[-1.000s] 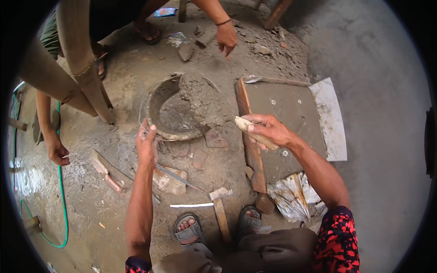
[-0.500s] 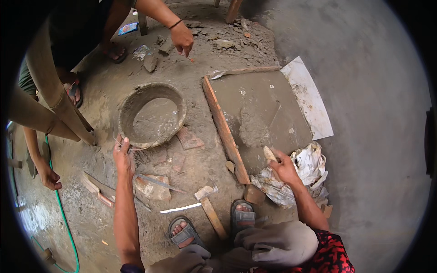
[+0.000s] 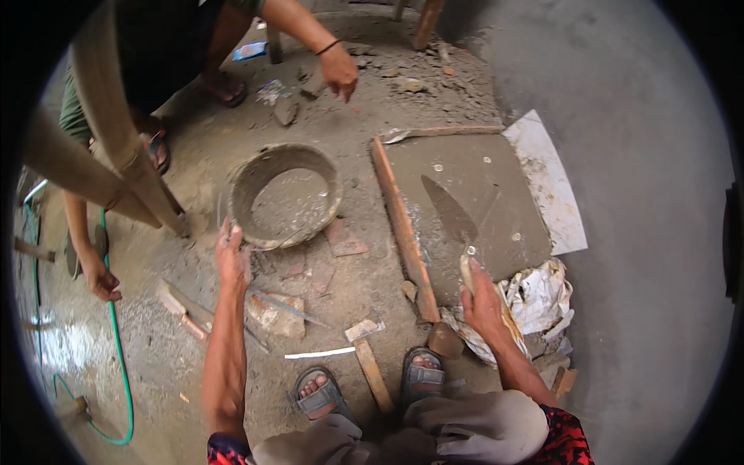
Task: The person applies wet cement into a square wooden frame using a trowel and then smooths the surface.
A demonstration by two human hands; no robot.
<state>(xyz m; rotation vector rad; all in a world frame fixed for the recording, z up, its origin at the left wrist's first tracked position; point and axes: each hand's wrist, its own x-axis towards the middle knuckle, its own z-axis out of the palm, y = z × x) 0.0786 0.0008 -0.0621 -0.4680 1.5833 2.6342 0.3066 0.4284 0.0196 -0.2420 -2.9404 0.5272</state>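
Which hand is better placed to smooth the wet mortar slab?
Right. The right hand holds the trowel with its blade over the slab; the left hand is at the basin.

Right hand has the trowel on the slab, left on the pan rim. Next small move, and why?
Probably draw the pointed steel trowel across the grey wet cement slab. The right hand grips its handle with the blade lying flat on the surface inside the wooden edge strip. The left hand only steadies the round mortar-caked pan, so nothing there looks urgent.
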